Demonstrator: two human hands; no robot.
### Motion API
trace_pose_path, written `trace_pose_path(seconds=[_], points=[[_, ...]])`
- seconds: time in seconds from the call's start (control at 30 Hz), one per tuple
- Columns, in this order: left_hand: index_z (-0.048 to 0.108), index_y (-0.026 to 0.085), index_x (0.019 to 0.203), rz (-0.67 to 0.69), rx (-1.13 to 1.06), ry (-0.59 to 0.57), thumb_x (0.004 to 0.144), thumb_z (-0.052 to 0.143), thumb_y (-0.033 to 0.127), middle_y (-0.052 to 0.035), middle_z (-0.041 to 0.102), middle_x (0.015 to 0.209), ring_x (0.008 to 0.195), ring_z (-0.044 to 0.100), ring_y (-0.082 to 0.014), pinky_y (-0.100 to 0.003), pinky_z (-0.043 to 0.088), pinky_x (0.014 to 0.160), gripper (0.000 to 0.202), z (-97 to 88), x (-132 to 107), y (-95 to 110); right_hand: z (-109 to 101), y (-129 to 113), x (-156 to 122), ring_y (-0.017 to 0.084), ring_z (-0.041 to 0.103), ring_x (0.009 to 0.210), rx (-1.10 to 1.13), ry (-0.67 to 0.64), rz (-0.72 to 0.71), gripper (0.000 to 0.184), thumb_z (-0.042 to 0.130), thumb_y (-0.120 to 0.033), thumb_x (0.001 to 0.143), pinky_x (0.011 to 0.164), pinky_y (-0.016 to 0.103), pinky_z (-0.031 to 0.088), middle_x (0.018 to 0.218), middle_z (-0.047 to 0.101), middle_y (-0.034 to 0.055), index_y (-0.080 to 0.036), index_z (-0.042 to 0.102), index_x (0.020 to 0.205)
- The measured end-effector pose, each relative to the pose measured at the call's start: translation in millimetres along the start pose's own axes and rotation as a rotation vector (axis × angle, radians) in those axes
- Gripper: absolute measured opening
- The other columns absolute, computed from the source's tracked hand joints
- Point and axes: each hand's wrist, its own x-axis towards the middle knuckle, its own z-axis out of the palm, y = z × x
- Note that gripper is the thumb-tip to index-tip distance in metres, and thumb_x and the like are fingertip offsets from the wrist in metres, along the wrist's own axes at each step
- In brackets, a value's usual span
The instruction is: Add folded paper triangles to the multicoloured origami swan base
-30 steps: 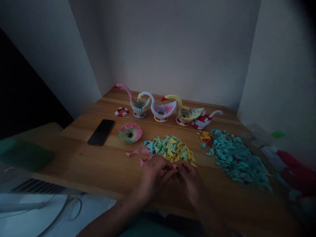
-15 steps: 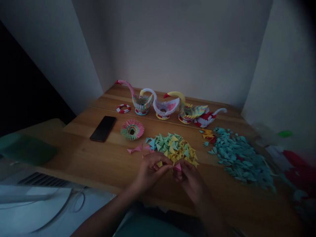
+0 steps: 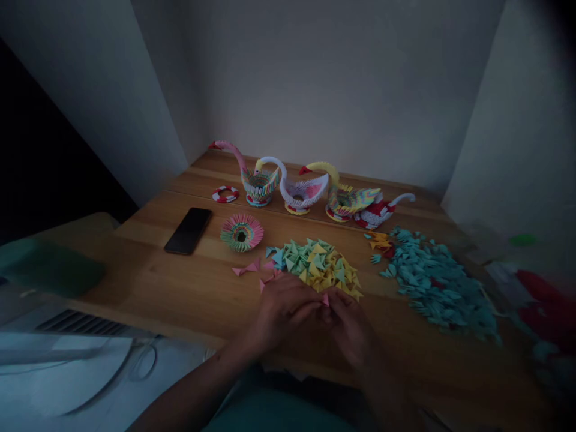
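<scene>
A small pink folded paper triangle is pinched in the fingers of my right hand. My left hand meets it from the left, its thumb and fingertips closed against the same piece. Both hands hover at the near side of a pile of green and yellow folded paper triangles. A few loose pink triangles lie left of that pile. Beyond them sits a round ring of pink and green folded pieces, open in the middle.
Several folded-paper swans line the back of the wooden table, beside a red and white paper ring. A black phone lies at left. A teal heap of paper pieces spreads at right, with orange pieces near it.
My fingers have shifted slightly around the pink triangle, and the left fingers now curl more over it. The piles and swans stay in place; the view has tilted a little.
</scene>
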Motion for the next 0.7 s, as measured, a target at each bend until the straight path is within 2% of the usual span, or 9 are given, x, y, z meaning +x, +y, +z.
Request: trace_pose_path(seconds=[0.17,0.3,0.47,0.7], points=[[0.067,0.019,0.102,0.098,0.089,-0.015,0.091,0.06,0.022,-0.0023,0.072,0.083,0.077,0.062,-0.0147,-0.031,0.046,0.079,0.013,1.8,-4.5,-6.4,0.8,-1.2,-2.1,0.01,0.048,0.059,0.015,-0.005,-0.011,0.028,0.084,-0.04,0.067,0.055,0.021,0.04,0.065,0.059,0.0,-0.017,0.069,0.062],[0.067,0.019,0.098,0.132,0.115,-0.044,0.092,0.057,0.022,-0.0037,0.073,0.087,0.078,0.063,-0.0146,-0.032,0.046,0.081,0.012,1.8,-3.4,-4.2,0.4,-1.2,-2.7,0.011,0.051,0.062,0.047,0.011,0.014,0.026,0.084,-0.038,0.067,0.06,0.022,0.043,0.07,0.062,-0.0005,-0.02,0.074,0.083],[0.066,0.02,0.105,0.09,0.088,-0.065,0.092,0.057,0.02,-0.0027,0.072,0.086,0.076,0.061,-0.0159,-0.032,0.045,0.074,0.016,0.5,-4.1,-0.8,-2.3,-1.6,-3.3,0.01,0.049,0.06,0.068,-0.038,0.011,0.023,0.084,-0.036,0.067,0.058,0.021,0.043,0.065,0.058,-0.0009,-0.018,0.07,0.067],[0.066,0.02,0.104,0.065,0.054,-0.078,0.092,0.056,0.017,-0.0016,0.071,0.083,0.073,0.06,-0.0153,-0.031,0.044,0.072,0.016,-0.1,-4.4,1.9,0.2,-3.9,-4.7,0.009,0.048,0.056,0.097,-0.027,0.024,0.024,0.086,-0.036,0.065,0.056,0.021,0.043,0.062,0.058,-0.0013,-0.018,0.071,0.067]])
